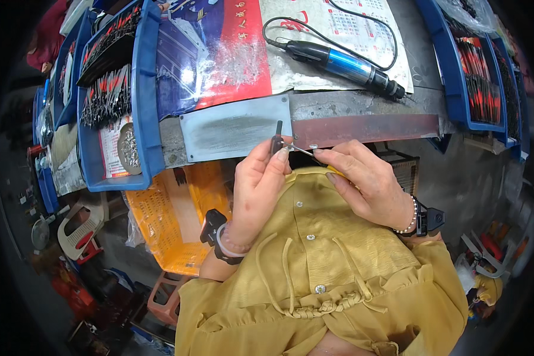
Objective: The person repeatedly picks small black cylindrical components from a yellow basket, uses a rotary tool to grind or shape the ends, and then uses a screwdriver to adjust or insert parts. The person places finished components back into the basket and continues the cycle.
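Observation:
My left hand (256, 187) is closed, its fingertips pinching a small black part with a thin upright stem (277, 141) just above the bench's front edge. Gripped in my right hand (366, 178) is a thin metal tool with a yellow handle (334, 169); its exact kind I cannot make out. The tool's shaft points left and its tip reaches the black part, though contact at the tip is too small to confirm. Behind my hands, a grey rectangular plate (234, 130) with a dark worn patch lies along the bench edge.
A blue and black electric screwdriver (345, 64) with a looping cord lies on printed sheets. Blue bins (145, 89) at left hold black-and-red parts and a dish of small metal pieces (128, 149). More blue bins (457, 77) stand right. An orange crate (154, 219) sits below the bench.

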`<action>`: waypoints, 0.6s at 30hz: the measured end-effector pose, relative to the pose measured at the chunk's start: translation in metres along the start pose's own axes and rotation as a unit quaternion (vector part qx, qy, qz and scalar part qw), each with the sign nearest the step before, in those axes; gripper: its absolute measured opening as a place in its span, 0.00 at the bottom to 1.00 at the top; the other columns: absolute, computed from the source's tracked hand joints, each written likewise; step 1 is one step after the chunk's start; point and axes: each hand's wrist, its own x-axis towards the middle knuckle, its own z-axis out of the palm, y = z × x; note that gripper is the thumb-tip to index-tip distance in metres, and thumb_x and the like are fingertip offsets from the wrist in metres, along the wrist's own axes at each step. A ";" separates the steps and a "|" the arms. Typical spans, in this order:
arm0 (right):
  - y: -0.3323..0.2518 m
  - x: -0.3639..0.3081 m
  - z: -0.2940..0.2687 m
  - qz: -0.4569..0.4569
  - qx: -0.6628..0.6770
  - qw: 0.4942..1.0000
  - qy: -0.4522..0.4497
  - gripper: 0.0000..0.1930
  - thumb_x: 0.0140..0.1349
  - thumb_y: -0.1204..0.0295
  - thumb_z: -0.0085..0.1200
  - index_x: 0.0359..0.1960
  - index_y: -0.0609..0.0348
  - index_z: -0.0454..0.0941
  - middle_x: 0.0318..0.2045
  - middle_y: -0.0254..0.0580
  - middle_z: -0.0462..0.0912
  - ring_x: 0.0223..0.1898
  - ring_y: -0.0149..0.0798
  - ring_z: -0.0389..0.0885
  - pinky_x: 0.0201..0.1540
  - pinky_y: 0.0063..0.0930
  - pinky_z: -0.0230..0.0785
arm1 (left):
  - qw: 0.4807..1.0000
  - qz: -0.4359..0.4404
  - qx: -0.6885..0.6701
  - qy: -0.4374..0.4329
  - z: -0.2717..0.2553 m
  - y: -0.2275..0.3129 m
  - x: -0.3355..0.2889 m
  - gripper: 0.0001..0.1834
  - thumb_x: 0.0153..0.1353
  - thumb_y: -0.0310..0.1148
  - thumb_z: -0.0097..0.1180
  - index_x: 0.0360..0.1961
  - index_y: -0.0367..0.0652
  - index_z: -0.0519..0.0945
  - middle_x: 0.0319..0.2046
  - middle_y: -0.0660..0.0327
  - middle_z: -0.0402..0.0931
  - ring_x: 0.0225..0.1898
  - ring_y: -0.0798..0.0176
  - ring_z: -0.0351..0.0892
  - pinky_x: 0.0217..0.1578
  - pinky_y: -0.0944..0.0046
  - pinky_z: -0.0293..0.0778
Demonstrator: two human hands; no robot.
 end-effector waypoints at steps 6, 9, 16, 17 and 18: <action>-0.001 -0.003 0.001 -0.007 -0.002 1.000 0.004 0.21 0.55 0.85 0.56 0.53 0.66 0.75 0.38 0.50 0.76 0.35 0.49 0.81 0.37 0.32 0.76 | 0.994 0.042 0.102 0.028 0.001 -0.005 0.000 0.16 0.72 0.31 0.49 0.57 0.34 0.74 0.29 0.71 0.69 0.24 0.82 0.58 0.23 0.79 0.54; 0.002 -0.003 0.004 0.017 0.024 0.999 0.029 0.20 0.56 0.84 0.56 0.52 0.66 0.76 0.36 0.51 0.77 0.35 0.49 0.82 0.36 0.32 0.76 | 0.985 0.065 0.152 0.046 0.000 -0.009 0.001 0.15 0.72 0.30 0.49 0.55 0.33 0.74 0.28 0.69 0.70 0.27 0.79 0.62 0.27 0.76 0.60; -0.001 -0.004 0.012 0.035 -0.001 0.999 0.029 0.18 0.58 0.80 0.55 0.52 0.66 0.76 0.34 0.51 0.79 0.34 0.49 0.82 0.34 0.33 0.75 | 0.940 0.157 0.290 0.087 -0.003 -0.020 0.007 0.12 0.70 0.28 0.50 0.51 0.33 0.75 0.26 0.57 0.73 0.26 0.66 0.71 0.31 0.65 0.71; -0.003 -0.004 0.012 0.028 -0.032 0.999 0.013 0.18 0.58 0.80 0.55 0.52 0.66 0.76 0.34 0.50 0.79 0.34 0.50 0.82 0.35 0.34 0.75 | 0.938 0.157 0.296 0.088 -0.003 -0.020 0.007 0.12 0.70 0.28 0.50 0.50 0.33 0.75 0.26 0.56 0.74 0.26 0.65 0.71 0.31 0.65 0.71; -0.003 -0.004 0.010 0.019 -0.048 0.999 0.001 0.17 0.59 0.80 0.55 0.52 0.66 0.76 0.35 0.50 0.79 0.33 0.51 0.82 0.35 0.35 0.75 | 0.939 0.154 0.295 0.086 -0.003 -0.020 0.007 0.12 0.70 0.28 0.50 0.50 0.33 0.75 0.25 0.56 0.74 0.26 0.65 0.71 0.31 0.65 0.71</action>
